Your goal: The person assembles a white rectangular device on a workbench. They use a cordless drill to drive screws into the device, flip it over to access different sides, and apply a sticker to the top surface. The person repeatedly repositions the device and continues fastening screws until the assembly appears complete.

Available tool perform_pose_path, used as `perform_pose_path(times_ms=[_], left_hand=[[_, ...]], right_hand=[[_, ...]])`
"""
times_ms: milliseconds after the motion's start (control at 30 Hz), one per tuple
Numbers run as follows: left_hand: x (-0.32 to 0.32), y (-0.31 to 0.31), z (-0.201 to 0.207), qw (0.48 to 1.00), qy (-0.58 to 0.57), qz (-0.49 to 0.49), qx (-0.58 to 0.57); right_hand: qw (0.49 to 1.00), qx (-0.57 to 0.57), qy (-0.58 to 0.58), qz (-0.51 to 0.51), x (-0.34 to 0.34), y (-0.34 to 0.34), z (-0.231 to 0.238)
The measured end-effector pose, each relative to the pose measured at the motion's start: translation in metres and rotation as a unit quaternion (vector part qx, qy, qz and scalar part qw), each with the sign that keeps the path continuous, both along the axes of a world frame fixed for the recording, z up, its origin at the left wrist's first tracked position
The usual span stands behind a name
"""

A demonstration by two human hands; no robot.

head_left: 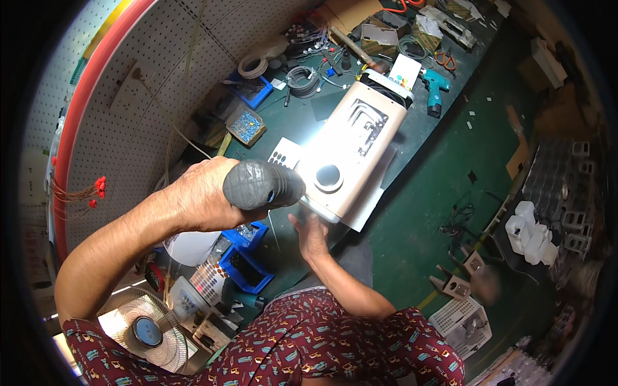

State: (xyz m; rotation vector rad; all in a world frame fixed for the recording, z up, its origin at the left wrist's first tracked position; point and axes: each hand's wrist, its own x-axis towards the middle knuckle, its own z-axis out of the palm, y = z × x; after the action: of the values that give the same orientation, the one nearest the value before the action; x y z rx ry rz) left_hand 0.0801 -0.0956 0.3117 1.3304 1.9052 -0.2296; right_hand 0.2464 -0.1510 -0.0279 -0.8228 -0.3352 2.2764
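Observation:
A beige box-shaped appliance housing point(344, 145) lies slantwise on the green workbench, with a rectangular opening showing parts inside and a round dark opening near its lower end. My left hand point(205, 193) is closed around a dark, rounded power tool point(261, 185), whose front end points at the housing's lower left edge; its tip is hidden. Below that, my right hand point(312, 239) grips the housing's near end, thumb apart from the fingers, which are partly hidden. A white sheet with dark oval stickers point(284, 153) lies left of the housing.
A teal cordless drill point(436, 90) and orange-handled scissors point(444, 60) lie beyond the housing. A box of blue small parts point(246, 126), coiled cable point(302, 81) and a hammer point(354, 48) sit at the far left. Blue bins point(246, 270) and a fan point(147, 331) are nearer me.

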Motion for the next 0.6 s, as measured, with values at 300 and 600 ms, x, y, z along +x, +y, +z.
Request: perform_pose_path(times_ms=[300, 600], left_hand=[[0.001, 0.004, 0.0, 1.0, -0.015, 0.0, 0.009], [-0.009, 0.007, -0.004, 0.995, -0.07, -0.027, 0.068]], right_hand=[[1.0, 0.001, -0.007, 0.005, 0.0, 0.001, -0.001], [1.0, 0.013, 0.002, -0.005, -0.001, 0.002, -0.007]])
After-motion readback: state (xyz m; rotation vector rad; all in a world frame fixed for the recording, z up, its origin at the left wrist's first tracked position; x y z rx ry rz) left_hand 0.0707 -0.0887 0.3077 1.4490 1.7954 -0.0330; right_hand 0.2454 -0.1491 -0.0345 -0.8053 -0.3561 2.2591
